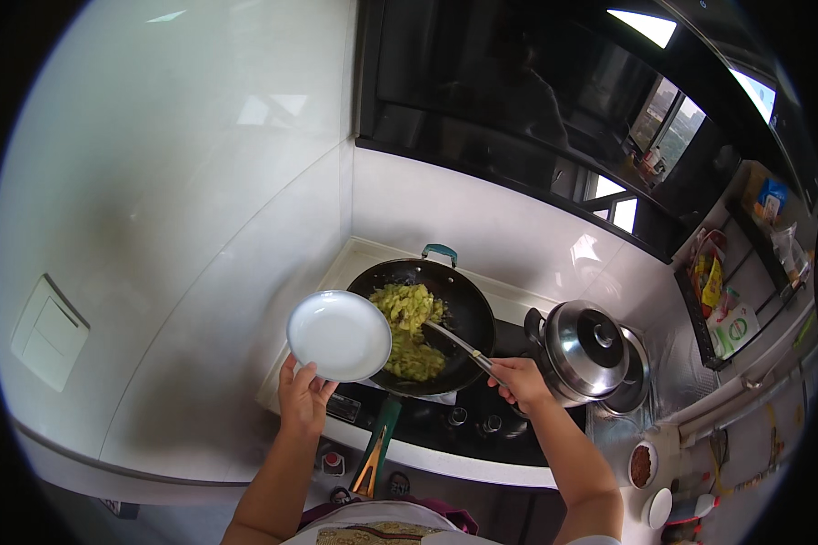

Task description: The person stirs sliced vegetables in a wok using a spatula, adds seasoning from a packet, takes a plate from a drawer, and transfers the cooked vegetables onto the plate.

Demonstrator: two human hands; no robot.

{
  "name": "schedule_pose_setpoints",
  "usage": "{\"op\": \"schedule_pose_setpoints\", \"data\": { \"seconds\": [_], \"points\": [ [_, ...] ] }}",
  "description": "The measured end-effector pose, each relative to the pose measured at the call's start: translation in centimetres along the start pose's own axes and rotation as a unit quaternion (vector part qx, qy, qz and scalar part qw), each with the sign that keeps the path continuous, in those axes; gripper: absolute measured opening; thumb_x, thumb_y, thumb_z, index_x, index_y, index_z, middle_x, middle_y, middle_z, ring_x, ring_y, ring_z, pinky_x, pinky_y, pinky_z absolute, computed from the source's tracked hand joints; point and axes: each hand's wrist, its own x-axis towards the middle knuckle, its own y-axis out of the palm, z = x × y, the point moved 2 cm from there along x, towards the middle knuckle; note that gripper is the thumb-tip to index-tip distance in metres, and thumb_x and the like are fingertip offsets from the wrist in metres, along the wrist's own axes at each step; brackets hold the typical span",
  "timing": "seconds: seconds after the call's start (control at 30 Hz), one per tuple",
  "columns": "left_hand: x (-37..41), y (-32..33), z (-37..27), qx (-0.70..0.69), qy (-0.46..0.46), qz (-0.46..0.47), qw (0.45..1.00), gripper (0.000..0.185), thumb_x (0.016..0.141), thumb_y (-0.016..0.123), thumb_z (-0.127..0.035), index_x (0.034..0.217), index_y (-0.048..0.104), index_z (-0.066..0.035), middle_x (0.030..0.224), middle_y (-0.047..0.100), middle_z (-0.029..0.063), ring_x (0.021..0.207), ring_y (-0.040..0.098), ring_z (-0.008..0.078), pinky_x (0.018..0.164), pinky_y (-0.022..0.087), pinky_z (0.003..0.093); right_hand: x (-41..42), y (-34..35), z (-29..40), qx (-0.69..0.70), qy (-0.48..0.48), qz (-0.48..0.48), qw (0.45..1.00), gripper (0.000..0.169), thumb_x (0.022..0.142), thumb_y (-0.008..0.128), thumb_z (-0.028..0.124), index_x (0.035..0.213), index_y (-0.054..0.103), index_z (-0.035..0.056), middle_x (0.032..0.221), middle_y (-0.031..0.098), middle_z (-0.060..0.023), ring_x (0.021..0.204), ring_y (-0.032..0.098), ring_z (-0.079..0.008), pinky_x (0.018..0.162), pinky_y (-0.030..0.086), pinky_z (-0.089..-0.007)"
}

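Observation:
My left hand (305, 394) grips the near rim of a white plate (339, 335), thumb on its upper face. No food lies on the plate, which overlaps the left side of a black wok (470, 320). In the wok is a heap of chopped green and yellow food (409, 306). My right hand (518, 383) is closed around the handle of a metal spatula (460, 343). The spatula's head is hidden in the food. The wok has a green-and-wood-coloured long handle (380, 443) pointing towards me and a teal loop handle (440, 253) at the far side.
The wok sits over a black gas hob (443, 426) with knobs along its front. A lidded steel pot (583, 351) stands close to my right forearm. A black range hood (491, 102) overhangs the back. To the right are a bowl of reddish-brown food (643, 465) and a loaded wall rack (699, 327).

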Motion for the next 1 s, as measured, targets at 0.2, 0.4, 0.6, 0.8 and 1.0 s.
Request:
{"op": "schedule_pose_setpoints", "data": {
  "seconds": [0.2, 0.4, 0.6, 0.8, 1.0],
  "points": [
    [0.7, 1.3, 1.5, -0.008, -0.026, 0.009, 1.0, 0.053, 0.085, 0.057, -0.006, 0.132, 0.031, -0.013, 0.118, 0.05, 0.0102, 0.103, 0.056, 0.0226, 0.087, 0.048, 0.046, -6.5, -1.0, 4.6, 0.0, -0.067, -0.014, 0.998, 0.033, 0.087, 0.057, 0.013, 0.117, 0.06, -0.0002, 0.071, 0.058, -0.0033, 0.043, 0.044, -0.0046, 0.035, 0.032, -0.0192],
    [2.4, 3.1, 3.9, -0.026, -0.07, 0.012, 0.997, 0.058, 0.087, 0.053, -0.004, 0.137, 0.024, -0.009, 0.122, 0.045, 0.0136, 0.107, 0.053, 0.0267, 0.094, 0.044, 0.0517, -11.1, 0.1, 6.4, -0.011, -0.107, -0.024, 0.994, 0.032, 0.087, 0.056, 0.01, 0.117, 0.06, -0.0006, 0.072, 0.059, -0.0037, 0.044, 0.045, -0.0043, 0.036, 0.033, -0.0187],
    [2.6, 3.8, 5.1, -0.055, -0.082, 0.052, 0.994, 0.054, 0.088, 0.051, -0.003, 0.136, 0.028, -0.007, 0.123, 0.044, 0.0146, 0.11, 0.052, 0.0286, 0.094, 0.047, 0.0493, -13.5, 2.5, 4.0, -0.25, -0.271, -0.115, 0.922, 0.032, 0.081, 0.066, 0.009, 0.111, 0.063, -0.0021, 0.079, 0.068, -0.0136, 0.068, 0.065, -0.0188, 0.062, 0.05, -0.0276],
    [3.4, 2.1, 6.9, -0.068, -0.091, 0.086, 0.99, 0.048, 0.088, 0.05, -0.003, 0.133, 0.034, -0.008, 0.119, 0.051, 0.0128, 0.104, 0.056, 0.0264, 0.091, 0.049, 0.0485, -15.3, 3.9, 4.4, -0.44, -0.482, -0.179, 0.736, 0.038, 0.075, 0.064, 0.002, 0.113, 0.058, -0.0011, 0.072, 0.06, -0.0159, 0.061, 0.06, -0.0305, 0.054, 0.049, -0.0368],
    [3.9, 0.6, 7.1, -0.075, -0.084, 0.088, 0.99, 0.059, 0.084, 0.054, -0.001, 0.137, 0.028, -0.008, 0.115, 0.052, 0.0124, 0.094, 0.059, 0.0221, 0.083, 0.054, 0.0448, -14.4, 1.5, 6.1, -0.397, -0.414, -0.203, 0.794, 0.031, 0.078, 0.064, 0.005, 0.107, 0.063, -0.0027, 0.076, 0.062, -0.0212, 0.066, 0.062, -0.0349, 0.059, 0.049, -0.0377]
  ]
}}
